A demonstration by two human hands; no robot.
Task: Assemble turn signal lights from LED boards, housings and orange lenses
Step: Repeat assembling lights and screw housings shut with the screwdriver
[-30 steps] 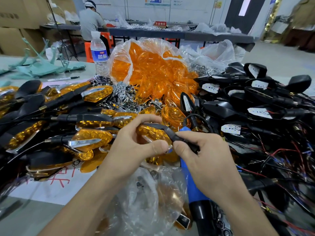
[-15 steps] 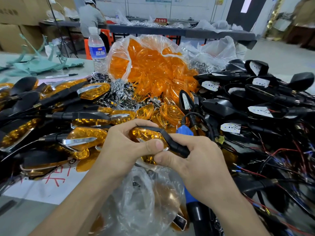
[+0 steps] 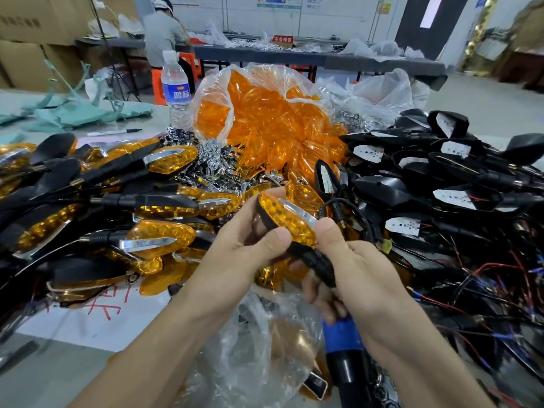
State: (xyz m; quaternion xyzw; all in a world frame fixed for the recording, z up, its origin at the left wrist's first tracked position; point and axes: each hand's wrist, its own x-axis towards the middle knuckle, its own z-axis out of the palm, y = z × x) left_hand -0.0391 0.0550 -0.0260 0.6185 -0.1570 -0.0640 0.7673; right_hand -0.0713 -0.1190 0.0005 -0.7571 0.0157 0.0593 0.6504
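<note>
Both hands hold one pointy black plastic turn signal light (image 3: 287, 222) up in the middle, just over the table stuff. Its bumpy orange lens is already on, and a shiny silver strip runs along one side. The left hand (image 3: 244, 251) has its thumb and fingers curled round the fat end of the light. The right hand (image 3: 362, 278) has its fingers wrapped round the thin black stem, with the thumb pressed near the tip of the lens. So both hands are clamped on this one light.

A blue and black tool (image 3: 341, 343) sticks out under the right hand. I cannot tell if that hand holds it too.

On the left lies a big pile of finished lights (image 3: 164, 163), black with orange tops, so lots of work looks done. This light looks nearly done as well, maybe just a last press or check.

A lot is left. On the right is a heap of open black housings (image 3: 459, 198) with white LED boards and red and blue wires, but no lenses. Behind the hands, the clear plastic bag of orange lenses (image 3: 265, 113) is still very full. Small shiny silver trim pieces (image 3: 212, 154) lie beside it, near a clear plastic water bottle (image 3: 175, 92).
</note>
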